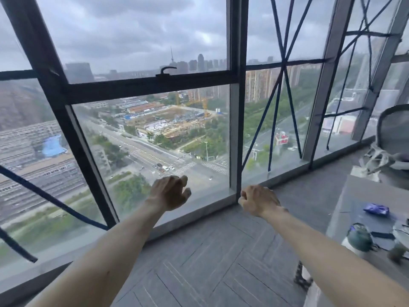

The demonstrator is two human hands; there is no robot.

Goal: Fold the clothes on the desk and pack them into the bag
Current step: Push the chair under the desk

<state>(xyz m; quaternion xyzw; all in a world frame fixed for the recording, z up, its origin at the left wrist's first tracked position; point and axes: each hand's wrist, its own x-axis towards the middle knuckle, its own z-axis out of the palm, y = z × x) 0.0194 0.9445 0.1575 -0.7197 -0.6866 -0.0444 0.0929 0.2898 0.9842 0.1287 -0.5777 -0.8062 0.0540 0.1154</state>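
Nothing of the task looks begun, I judge. Toward 11 o'clock the bare left hand [170, 192] hangs before the tall dark-framed glass window [155, 134], fingers loosely curled, holding nothing. Toward 1 o'clock the bare right hand [259, 201] shows its back, fingers loosely bent, also empty. The pale grey surface [365, 191] lies off at 3 o'clock, bearing a crumpled blue wrapper [376, 209] and a green-capped white bottle [359, 239]. A pale crumpled heap [376, 158] by the grey mesh chair [394, 129] may be clothes or bag; I cannot tell. Folding and packing all remain
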